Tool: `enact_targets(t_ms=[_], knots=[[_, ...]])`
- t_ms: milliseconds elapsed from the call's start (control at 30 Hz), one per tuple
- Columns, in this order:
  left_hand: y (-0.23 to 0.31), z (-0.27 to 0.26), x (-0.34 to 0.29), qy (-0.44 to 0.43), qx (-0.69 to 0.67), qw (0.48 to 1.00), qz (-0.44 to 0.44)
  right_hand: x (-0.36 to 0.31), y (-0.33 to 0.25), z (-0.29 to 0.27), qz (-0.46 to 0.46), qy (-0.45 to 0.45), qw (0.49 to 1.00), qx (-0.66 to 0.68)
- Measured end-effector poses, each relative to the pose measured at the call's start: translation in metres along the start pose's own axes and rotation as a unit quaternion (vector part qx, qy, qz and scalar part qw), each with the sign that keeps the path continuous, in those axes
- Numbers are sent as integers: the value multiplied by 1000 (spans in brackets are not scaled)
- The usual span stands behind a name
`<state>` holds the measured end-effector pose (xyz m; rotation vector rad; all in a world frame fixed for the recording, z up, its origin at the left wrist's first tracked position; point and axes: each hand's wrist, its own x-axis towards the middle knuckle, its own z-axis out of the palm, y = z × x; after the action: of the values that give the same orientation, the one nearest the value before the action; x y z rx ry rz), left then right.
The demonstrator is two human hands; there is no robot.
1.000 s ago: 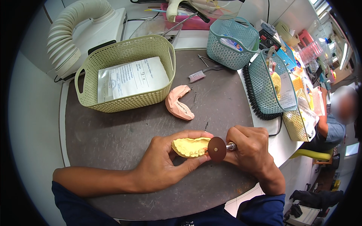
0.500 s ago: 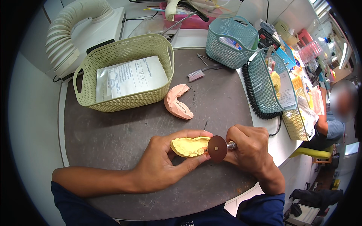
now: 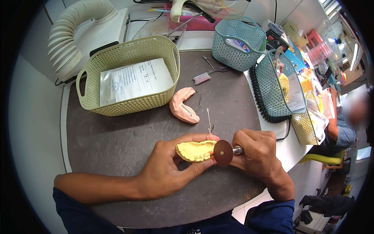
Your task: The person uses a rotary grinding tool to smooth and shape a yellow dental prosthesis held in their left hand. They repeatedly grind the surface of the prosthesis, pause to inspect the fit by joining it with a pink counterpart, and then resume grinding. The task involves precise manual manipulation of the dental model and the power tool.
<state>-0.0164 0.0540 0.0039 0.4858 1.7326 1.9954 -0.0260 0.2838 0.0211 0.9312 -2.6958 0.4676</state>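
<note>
My left hand [image 3: 167, 165] grips a yellow dental cast [image 3: 194, 150], its row of teeth facing me. My right hand [image 3: 255, 152] is wrapped round a metal rotary handpiece [image 3: 237, 150] with a dark red-brown cutting disc [image 3: 223, 153] on its tip. The disc's edge is at the cast's right end, where a small orange patch shows. Thin bright sparks [image 3: 209, 121] fly upward and away from there. The disc hides the exact contact point. Beyond my hands, a pink horseshoe-shaped cast [image 3: 184, 106] lies on the dark bench top.
A green basket [image 3: 128, 107] with papers stands at the far left. Blue baskets [image 3: 235, 52] stand at the back right, near a black coiled cord [image 3: 265, 103]. A brush [image 3: 208, 76] lies between them. Behind is a white ribbed hose [image 3: 64, 43]. At right sits another person [image 3: 343, 124].
The disc and my right hand have shifted slightly left and away from me, closer over the yellow cast. Sparks now spray from the cast's right end; none showed before.
</note>
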Motion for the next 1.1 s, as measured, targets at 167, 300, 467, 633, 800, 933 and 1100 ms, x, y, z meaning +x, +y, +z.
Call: enact_targets(t_ms=[167, 300, 467, 633, 800, 933, 1100], knots=[[-1, -1, 1, -8, 1, 1000, 8, 0, 0, 1, -3, -1, 1000, 3], [-2, -2, 1, -13, -13, 1000, 0, 0, -1, 1, -7, 0, 1000, 4], [0, -1, 1, -6, 4, 1000, 6, 1, 0, 1, -11, 8, 1000, 3], [1, 0, 1, -2, -4, 1000, 3, -1, 1, 1, -2, 9, 1000, 1], [0, -2, 1, -13, -13, 1000, -4, -1, 1, 1, 1, 2, 1000, 1], [1, -1, 1, -6, -1, 1000, 5, 0, 0, 1, -4, 1, 1000, 7], [-2, -1, 0, -4, -7, 1000, 9, -1, 0, 1, -5, -4, 1000, 6]])
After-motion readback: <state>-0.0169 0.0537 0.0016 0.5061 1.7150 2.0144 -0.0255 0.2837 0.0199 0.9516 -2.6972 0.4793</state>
